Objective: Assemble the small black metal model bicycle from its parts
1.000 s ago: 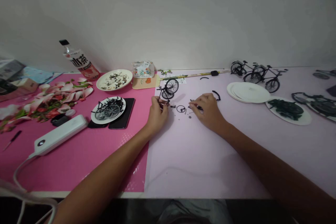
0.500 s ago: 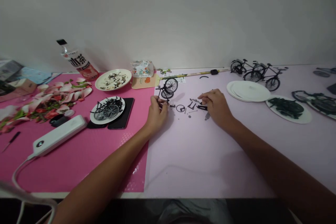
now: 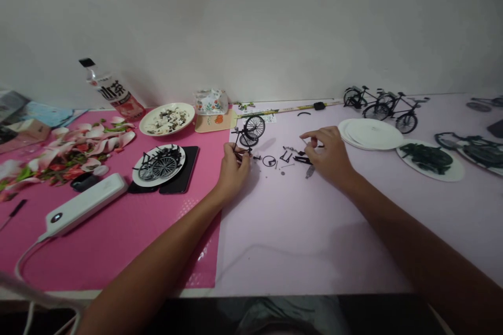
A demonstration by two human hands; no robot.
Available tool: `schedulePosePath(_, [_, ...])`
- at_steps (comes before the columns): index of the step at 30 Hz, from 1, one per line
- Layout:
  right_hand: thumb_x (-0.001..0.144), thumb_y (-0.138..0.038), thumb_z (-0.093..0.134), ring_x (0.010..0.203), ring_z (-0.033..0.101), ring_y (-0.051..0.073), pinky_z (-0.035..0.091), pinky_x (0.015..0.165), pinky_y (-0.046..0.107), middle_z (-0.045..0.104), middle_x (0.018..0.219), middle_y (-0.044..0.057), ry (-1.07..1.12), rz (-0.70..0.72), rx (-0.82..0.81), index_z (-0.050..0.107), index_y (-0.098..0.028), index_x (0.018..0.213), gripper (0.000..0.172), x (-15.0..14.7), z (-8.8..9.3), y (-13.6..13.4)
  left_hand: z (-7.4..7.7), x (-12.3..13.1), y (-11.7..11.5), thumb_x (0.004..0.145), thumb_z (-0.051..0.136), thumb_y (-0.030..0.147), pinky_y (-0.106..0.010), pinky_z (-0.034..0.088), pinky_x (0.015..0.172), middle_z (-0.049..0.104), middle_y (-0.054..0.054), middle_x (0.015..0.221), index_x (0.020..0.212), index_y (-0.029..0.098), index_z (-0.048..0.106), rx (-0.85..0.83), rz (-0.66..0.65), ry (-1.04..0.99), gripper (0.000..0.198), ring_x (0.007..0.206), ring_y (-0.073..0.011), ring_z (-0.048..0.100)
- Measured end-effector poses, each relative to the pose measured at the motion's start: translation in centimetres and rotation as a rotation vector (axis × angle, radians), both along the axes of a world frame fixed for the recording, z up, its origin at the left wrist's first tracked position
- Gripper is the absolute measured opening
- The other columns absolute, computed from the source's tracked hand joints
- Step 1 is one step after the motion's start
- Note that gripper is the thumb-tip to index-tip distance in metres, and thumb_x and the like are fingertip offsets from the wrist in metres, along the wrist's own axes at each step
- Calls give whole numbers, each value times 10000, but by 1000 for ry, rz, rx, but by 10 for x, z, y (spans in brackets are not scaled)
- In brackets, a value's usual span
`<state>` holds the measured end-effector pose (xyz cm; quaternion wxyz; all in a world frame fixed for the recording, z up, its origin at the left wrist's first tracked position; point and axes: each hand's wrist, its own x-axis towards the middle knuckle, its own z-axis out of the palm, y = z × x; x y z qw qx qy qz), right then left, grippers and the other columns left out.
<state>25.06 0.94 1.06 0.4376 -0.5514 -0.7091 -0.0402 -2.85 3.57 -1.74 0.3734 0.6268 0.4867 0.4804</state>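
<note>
The half-built toy bicycle (image 3: 250, 132) stands mid-table, your left hand (image 3: 232, 167) pinched on its frame; I'd keep it upright and steady. Your right hand (image 3: 328, 154) is well apart, fingertips drawn together over the loose black parts (image 3: 293, 157); whether they grip one, I cannot tell. Bare wall (image 3: 275, 21), pale table (image 3: 298, 230), pink mat (image 3: 118, 241) on the left.

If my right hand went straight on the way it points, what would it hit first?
Probably the loose black parts lying just ahead of the right hand; beyond them, the half-built model bicycle. Depth is unclear from here.
</note>
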Motion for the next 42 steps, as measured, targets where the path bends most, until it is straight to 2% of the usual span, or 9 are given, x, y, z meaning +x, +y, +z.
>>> schedulePosePath(3, [855, -153, 589, 995, 575, 319, 491, 944, 516, 662, 861, 76, -41, -16, -35, 788, -254, 991, 262, 10, 4, 1, 0, 0, 0, 974, 594, 260, -276, 478, 673, 689, -29, 982, 1049, 254, 366, 5, 1, -1, 239, 725, -140, 634])
schedulePosePath(7, [911, -292, 657, 1035, 560, 338, 485, 943, 528, 700, 933, 102, -180, 68, -211, 798, -246, 945, 153, 23, 5, 3, 3, 0, -2, 966, 610, 257, -272, 479, 674, 675, -22, 966, 1042, 253, 371, -3, 10, -3, 251, 731, -141, 635])
schedulePosePath(14, [1013, -448, 614, 1036, 536, 359, 474, 933, 563, 735, 985, 126, -309, 125, -318, 847, -285, 1019, 285, 39, -11, 13, 4, 1, -3, 968, 613, 255, -270, 475, 679, 671, -19, 959, 1043, 252, 378, 5, 4, -10, 247, 739, -143, 636])
schedulePosePath(20, [1025, -368, 600, 1021, 536, 358, 482, 951, 587, 750, 982, 124, -281, 128, -268, 860, -282, 975, 278, 40, -19, 19, 11, 2, -7, 978, 604, 268, -270, 475, 695, 675, -34, 1009, 1070, 247, 395, 1, -2, -2, 229, 756, -143, 628])
schedulePosePath(25, [1004, -306, 628, 1111, 606, 356, 506, 998, 590, 789, 1035, 98, -132, 113, -221, 837, -275, 983, 212, 32, -10, 13, 21, 3, -14, 1071, 486, 407, -289, 457, 691, 679, -10, 877, 1037, 243, 443, 25, -15, 37, 173, 688, -153, 601])
schedulePosePath(29, [983, -329, 688, 1085, 658, 322, 565, 922, 523, 787, 1052, 84, 51, 105, -147, 828, -283, 1034, 155, 20, -2, 6, 28, 3, -19, 1101, 413, 434, -329, 479, 755, 729, -56, 931, 1027, 230, 522, 93, -38, 145, 242, 796, -199, 674])
schedulePosePath(33, [1047, -364, 601, 1038, 634, 298, 578, 881, 498, 734, 1013, 85, 99, 130, -76, 811, -306, 1192, 262, 7, 4, -2, 33, 3, -24, 1107, 386, 442, -344, 494, 804, 751, -66, 967, 1053, 228, 581, 142, -140, 234, 295, 868, -219, 700])
schedulePosePath(37, [1084, -440, 532, 1024, 632, 286, 584, 795, 443, 691, 1039, 96, 165, 137, -87, 801, -300, 1182, 318, -4, 8, -8, 34, 5, -29, 1102, 400, 447, -348, 493, 826, 760, -58, 962, 1072, 231, 595, 137, -248, 272, 293, 869, -218, 695])
schedulePosePath(42, [1088, -441, 510, 1082, 629, 311, 563, 910, 507, 711, 1056, 99, 113, 114, -116, 783, -297, 1176, 320, -10, 7, -10, 29, 8, -29, 1069, 487, 399, -324, 491, 786, 754, -40, 924, 1185, 230, 528, 63, -261, 138, 209, 821, -198, 693])
